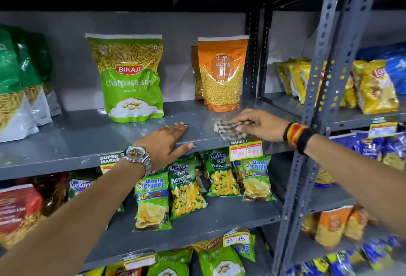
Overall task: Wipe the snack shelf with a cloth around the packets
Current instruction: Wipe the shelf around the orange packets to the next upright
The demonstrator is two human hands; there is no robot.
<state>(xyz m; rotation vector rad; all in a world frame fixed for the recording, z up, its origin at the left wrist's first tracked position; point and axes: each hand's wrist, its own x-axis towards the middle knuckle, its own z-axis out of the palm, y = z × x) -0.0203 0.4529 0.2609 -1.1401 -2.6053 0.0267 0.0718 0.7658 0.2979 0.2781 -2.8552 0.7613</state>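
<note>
A grey metal snack shelf (92, 135) holds a green Bikaji sev packet (129, 80) upright in the middle and an orange moong dal packet (222, 75) to its right. My right hand (259, 125) presses a checked cloth (228, 130) flat on the shelf, just in front of the orange packet near the front edge. My left hand (169, 141), with a watch on the wrist, grips the shelf's front edge left of the cloth, fingers on top and thumb below.
Green and white packets (19, 91) stand at the shelf's left end. A perforated grey upright (318, 82) rises at the right, with yellow and blue chip packets (373, 86) beyond it. Small chip packets (186, 190) fill the shelf below; price tags (246, 150) hang on the edge.
</note>
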